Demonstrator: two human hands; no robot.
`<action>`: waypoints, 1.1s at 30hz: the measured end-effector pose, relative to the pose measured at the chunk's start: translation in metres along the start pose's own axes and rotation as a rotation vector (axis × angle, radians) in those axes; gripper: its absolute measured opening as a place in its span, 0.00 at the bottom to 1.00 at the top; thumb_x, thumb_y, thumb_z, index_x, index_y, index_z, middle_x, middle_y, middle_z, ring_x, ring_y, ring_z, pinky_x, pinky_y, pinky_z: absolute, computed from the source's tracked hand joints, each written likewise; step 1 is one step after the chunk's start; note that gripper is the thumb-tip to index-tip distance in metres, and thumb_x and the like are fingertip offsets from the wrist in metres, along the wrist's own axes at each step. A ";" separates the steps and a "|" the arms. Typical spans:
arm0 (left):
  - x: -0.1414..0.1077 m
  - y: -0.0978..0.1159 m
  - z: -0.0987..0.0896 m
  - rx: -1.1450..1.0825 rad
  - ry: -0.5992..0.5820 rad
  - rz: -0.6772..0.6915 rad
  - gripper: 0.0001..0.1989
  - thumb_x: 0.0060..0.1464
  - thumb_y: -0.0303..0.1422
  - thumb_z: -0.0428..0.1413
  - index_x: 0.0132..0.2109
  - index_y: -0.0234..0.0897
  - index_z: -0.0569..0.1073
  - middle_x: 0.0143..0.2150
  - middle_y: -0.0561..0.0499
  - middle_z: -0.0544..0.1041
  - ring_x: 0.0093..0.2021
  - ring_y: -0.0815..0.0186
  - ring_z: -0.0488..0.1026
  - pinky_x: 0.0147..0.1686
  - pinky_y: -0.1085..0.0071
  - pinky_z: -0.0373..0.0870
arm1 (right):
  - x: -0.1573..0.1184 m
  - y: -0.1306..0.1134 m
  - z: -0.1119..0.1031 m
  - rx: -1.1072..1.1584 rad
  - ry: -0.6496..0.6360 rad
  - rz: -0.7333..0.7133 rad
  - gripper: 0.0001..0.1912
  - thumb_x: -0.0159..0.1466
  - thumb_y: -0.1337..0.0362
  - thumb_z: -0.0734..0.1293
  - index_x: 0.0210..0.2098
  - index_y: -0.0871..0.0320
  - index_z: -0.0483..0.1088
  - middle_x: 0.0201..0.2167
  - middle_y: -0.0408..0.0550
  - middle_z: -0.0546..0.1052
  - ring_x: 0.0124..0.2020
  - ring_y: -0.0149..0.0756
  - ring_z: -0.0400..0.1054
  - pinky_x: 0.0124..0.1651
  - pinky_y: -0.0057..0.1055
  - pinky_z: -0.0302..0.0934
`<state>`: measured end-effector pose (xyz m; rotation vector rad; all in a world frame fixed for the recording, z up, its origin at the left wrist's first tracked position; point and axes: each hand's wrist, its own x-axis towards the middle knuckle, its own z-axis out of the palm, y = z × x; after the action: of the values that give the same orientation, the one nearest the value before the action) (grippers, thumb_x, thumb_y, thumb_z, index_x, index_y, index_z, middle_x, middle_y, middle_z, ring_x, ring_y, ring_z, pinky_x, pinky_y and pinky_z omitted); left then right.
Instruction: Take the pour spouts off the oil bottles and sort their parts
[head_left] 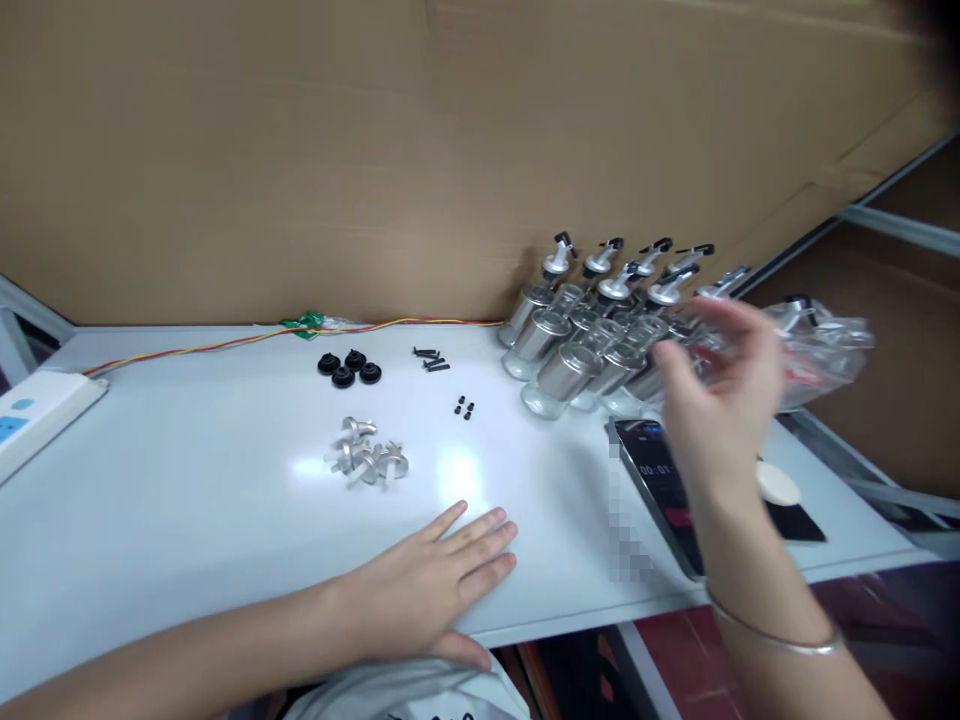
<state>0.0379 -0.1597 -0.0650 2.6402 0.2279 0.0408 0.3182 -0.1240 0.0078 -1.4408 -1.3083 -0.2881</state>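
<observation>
My left hand (442, 575) lies flat at the table's front edge with its fingers spread, holding nothing. Raised at the right, my right hand (724, 400) is slightly blurred, its thumb and forefinger apart beside the glass bottles (566, 372); nothing shows between them. These bottles have metal sleeves, and a back group carries pourer tops (557, 258) with black flaps. Left of them lie several silver pourer spouts (367, 460), black rubber stoppers (343, 377), thin black pieces (431, 360) and tiny black caps (466, 408). My right hand partly hides the rightmost bottles.
Under my right forearm lies a phone (652, 480) showing a timer, near a white disc (778, 484). A clear plastic bag (829, 355) sits at the right edge. A white power strip (45, 415) and red-yellow wire (225, 343) are at left. Cardboard (337, 160) walls the back.
</observation>
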 end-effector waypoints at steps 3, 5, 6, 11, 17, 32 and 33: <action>0.000 -0.001 0.002 -0.039 -0.015 -0.009 0.35 0.62 0.51 0.41 0.67 0.31 0.51 0.69 0.40 0.48 0.70 0.57 0.41 0.68 0.56 0.37 | 0.037 0.058 -0.032 -0.045 0.321 0.066 0.25 0.52 0.71 0.68 0.48 0.59 0.62 0.50 0.56 0.66 0.52 0.42 0.63 0.53 0.46 0.57; -0.001 0.000 0.001 -0.051 -0.020 -0.014 0.35 0.62 0.51 0.41 0.67 0.32 0.52 0.69 0.40 0.49 0.70 0.56 0.43 0.68 0.55 0.37 | 0.057 0.103 -0.047 -0.014 0.442 0.149 0.28 0.48 0.71 0.71 0.47 0.59 0.59 0.48 0.55 0.64 0.51 0.41 0.63 0.56 0.46 0.54; -0.001 0.000 0.001 -0.052 -0.023 -0.015 0.34 0.62 0.51 0.41 0.67 0.32 0.52 0.69 0.40 0.48 0.69 0.56 0.43 0.68 0.55 0.37 | 0.064 0.124 -0.051 -0.013 0.436 0.236 0.31 0.47 0.70 0.72 0.48 0.57 0.58 0.47 0.54 0.64 0.49 0.41 0.64 0.55 0.47 0.54; 0.000 0.000 0.002 -0.033 -0.026 -0.020 0.35 0.62 0.51 0.41 0.67 0.32 0.51 0.69 0.40 0.48 0.69 0.55 0.44 0.67 0.54 0.39 | 0.065 0.173 -0.037 -0.024 0.233 0.610 0.40 0.48 0.67 0.72 0.55 0.57 0.50 0.47 0.60 0.63 0.42 0.41 0.65 0.42 0.44 0.60; 0.000 0.000 0.002 -0.005 -0.013 -0.018 0.34 0.62 0.51 0.41 0.66 0.31 0.52 0.69 0.41 0.49 0.69 0.57 0.44 0.68 0.56 0.37 | 0.047 0.171 -0.004 0.064 0.337 0.500 0.37 0.50 0.72 0.64 0.57 0.62 0.45 0.46 0.61 0.64 0.44 0.44 0.65 0.46 0.42 0.59; 0.001 -0.001 0.003 0.009 -0.013 -0.015 0.35 0.62 0.51 0.42 0.66 0.31 0.53 0.69 0.40 0.50 0.69 0.55 0.45 0.67 0.55 0.38 | 0.045 0.163 0.020 -0.076 0.602 0.433 0.20 0.59 0.75 0.52 0.51 0.65 0.49 0.51 0.66 0.59 0.55 0.41 0.58 0.60 0.40 0.43; 0.001 -0.001 0.004 0.015 -0.003 -0.009 0.34 0.62 0.50 0.42 0.66 0.30 0.53 0.69 0.40 0.50 0.69 0.55 0.45 0.67 0.55 0.39 | 0.045 0.163 0.017 -0.053 0.613 0.421 0.19 0.59 0.74 0.52 0.50 0.64 0.49 0.52 0.66 0.58 0.57 0.40 0.56 0.62 0.40 0.41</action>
<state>0.0388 -0.1607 -0.0688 2.6537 0.2393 0.0324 0.4583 -0.0488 -0.0515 -1.4748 -0.4948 -0.4394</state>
